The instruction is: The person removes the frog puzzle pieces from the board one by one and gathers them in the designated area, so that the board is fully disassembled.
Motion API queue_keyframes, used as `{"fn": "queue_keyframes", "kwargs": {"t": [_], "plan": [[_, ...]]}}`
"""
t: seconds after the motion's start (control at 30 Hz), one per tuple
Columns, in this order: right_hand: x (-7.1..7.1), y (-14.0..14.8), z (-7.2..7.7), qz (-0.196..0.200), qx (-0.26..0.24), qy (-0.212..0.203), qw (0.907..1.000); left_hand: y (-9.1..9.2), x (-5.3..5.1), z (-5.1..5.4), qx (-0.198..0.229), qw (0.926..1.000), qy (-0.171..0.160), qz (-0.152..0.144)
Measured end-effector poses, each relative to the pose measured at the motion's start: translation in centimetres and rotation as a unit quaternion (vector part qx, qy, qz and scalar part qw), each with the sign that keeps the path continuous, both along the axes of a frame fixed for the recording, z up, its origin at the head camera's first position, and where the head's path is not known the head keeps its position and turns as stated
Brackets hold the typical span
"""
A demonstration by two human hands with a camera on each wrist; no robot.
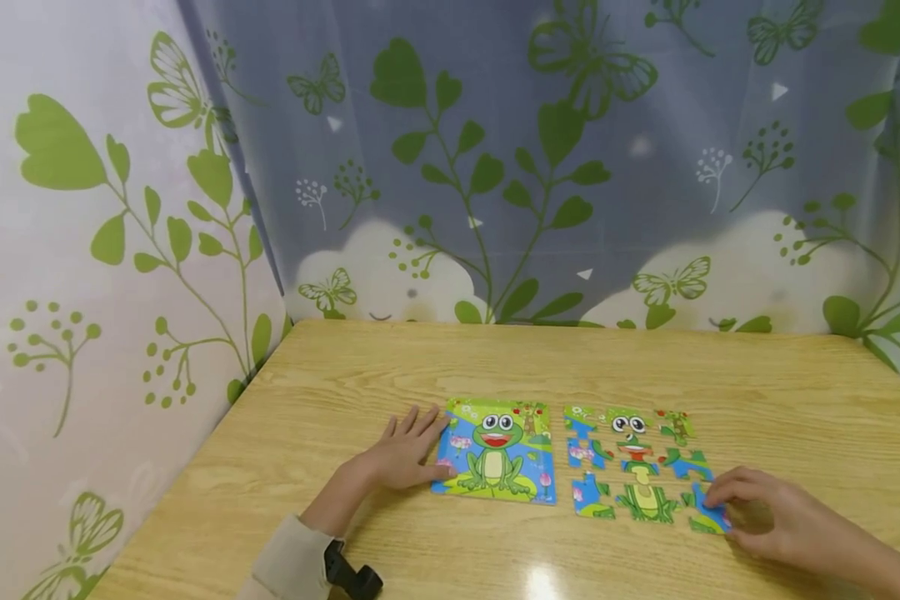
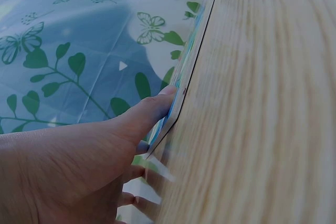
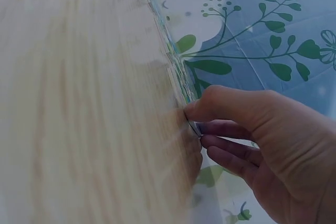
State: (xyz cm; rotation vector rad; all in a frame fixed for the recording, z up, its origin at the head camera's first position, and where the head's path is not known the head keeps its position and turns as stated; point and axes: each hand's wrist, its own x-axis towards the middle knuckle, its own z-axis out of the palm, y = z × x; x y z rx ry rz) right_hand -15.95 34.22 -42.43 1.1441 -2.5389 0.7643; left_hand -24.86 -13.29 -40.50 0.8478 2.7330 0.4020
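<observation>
A square frog picture board [image 1: 495, 450] lies flat on the wooden table. My left hand [image 1: 401, 458] rests at its left side, fingers spread, with the thumb over the lower left corner; the left wrist view shows the thumb [image 2: 152, 106] touching the board's edge. To the right, loose frog puzzle pieces [image 1: 648, 500] lie in three rows with small gaps between them. My right hand [image 1: 776, 512] pinches the bottom right puzzle piece [image 1: 708, 510] between thumb and fingers, low at the table. In the right wrist view the fingers [image 3: 231, 148] meet that piece's edge.
The wooden table [image 1: 435, 358] reaches back to a blue-grey curtain [image 1: 495, 208] printed with green leaves and butterflies. A pale curtain [image 1: 120, 275] with the same print hangs along the left side. A black strap device [image 1: 352, 573] sits on the left wrist.
</observation>
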Motion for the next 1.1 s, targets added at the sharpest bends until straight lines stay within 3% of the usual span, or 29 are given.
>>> {"fn": "queue_keyframes", "kwargs": {"t": [0.2,0.67,0.87,0.97,1.1], "plan": [[0.0,-0.2,-0.2,-0.005,0.007,0.018,0.9998,-0.1,0.2,-0.1,0.009,1.0000,-0.003,0.001],[0.2,-1.1,-0.9,0.011,-0.023,0.009,0.9996,-1.0,0.7,-0.3,0.019,0.9998,-0.010,0.005],[0.3,-1.0,0.1,-0.019,-0.036,-0.023,0.9989,-1.2,0.6,-0.2,0.030,0.9995,-0.010,0.008],[-0.2,-0.5,1.0,-0.034,-0.022,0.002,0.9992,-1.3,0.3,0.2,0.051,0.9985,-0.012,0.015],[-1.4,0.4,2.6,-0.104,0.017,0.034,0.9938,-1.6,-0.4,1.1,0.064,0.9978,-0.002,0.018]]}}
